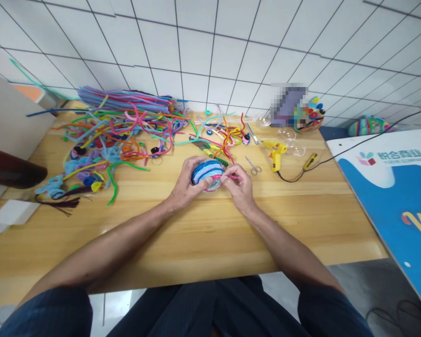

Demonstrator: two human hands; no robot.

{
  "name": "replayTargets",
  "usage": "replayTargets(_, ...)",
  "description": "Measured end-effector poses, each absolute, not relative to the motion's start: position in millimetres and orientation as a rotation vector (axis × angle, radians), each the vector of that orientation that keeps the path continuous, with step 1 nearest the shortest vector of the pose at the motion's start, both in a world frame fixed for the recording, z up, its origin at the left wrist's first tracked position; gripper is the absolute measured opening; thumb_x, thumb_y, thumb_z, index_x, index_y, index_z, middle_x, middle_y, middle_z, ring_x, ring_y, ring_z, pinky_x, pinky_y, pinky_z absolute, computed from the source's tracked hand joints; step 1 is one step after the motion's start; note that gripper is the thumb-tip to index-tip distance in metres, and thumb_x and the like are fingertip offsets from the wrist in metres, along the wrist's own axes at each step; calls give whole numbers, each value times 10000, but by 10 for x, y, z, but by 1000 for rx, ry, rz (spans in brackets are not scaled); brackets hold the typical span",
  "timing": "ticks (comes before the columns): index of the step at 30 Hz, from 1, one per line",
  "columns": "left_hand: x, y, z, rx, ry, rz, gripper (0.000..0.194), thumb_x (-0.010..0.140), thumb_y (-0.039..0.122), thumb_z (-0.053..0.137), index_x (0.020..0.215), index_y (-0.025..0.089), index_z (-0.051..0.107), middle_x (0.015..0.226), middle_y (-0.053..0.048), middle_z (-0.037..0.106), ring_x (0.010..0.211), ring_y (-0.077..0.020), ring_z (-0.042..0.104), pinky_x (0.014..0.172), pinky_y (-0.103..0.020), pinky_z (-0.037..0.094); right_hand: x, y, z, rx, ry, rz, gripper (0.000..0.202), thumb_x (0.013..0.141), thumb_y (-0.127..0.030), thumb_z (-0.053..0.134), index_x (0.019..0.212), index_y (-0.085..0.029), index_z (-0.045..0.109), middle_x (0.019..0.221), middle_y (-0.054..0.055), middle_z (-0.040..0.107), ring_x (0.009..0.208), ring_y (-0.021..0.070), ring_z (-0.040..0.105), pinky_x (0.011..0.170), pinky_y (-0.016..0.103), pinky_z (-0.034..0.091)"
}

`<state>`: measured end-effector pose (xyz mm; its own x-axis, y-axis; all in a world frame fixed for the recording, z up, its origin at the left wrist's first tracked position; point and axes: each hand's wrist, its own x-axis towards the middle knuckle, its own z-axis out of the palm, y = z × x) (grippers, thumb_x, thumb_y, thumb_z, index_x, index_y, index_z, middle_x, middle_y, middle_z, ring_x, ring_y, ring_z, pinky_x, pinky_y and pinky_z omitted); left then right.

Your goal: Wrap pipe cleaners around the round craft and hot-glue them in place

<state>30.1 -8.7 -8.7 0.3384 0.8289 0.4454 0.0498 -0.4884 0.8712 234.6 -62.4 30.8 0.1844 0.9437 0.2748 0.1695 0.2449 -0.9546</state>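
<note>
A round ball (207, 170) wrapped in dark blue, light blue and pink pipe cleaner sits between my hands over the middle of the table. Fingers of my left hand (188, 184) curl around its left side, with the thumb pressed on the front. My right hand (239, 187) pinches a pink pipe cleaner (234, 177) at the ball's right side. The strand's loose end sticks out to the right past the fingers. Toward the bottom, part of the ball's surface looks clear and unwrapped. Just behind the ball lie pliers (207, 149) with green and yellow handles.
A tangle of coloured pipe cleaners (126, 135) covers the back left, beside a long bundle (126, 100). Small scissors (254, 166) and a yellow glue gun (275, 153), its cord running right, lie to the right. Clear plastic domes (296, 149) stand behind. A printed board (389, 187) flanks the table.
</note>
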Motion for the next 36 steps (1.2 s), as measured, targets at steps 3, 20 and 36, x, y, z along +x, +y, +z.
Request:
replayTargets(3, 305, -95, -82, 1776, 768, 1232, 611, 1039, 623, 807, 1522, 298, 621, 1510, -115, 681, 1455, -324, 649, 1279, -535, 535, 2342, -621, 283, -1207, -1268, 795, 173, 896, -395, 778, 843, -270, 671, 861, -12, 666, 822, 196, 613, 793, 358, 488)
replayTargets(20, 339, -150, 49, 1717, 829, 1199, 703, 963, 679, 872, 1432, 259, 559, 1415, -124, 716, 1313, -295, 765, 1135, -475, 657, 2316, -660, 300, -1157, -1333, 753, 150, 907, -362, 821, 850, -275, 713, 925, 9, 689, 899, 211, 669, 806, 364, 546)
replayTargets(36, 355, -184, -36, 1683, 812, 1240, 687, 994, 667, 852, 1453, 290, 506, 1485, -119, 673, 1369, -288, 741, 1171, -479, 642, 2332, -664, 347, -1217, -1316, 818, 183, 888, -383, 820, 797, -270, 708, 838, -9, 663, 810, 193, 609, 789, 361, 518)
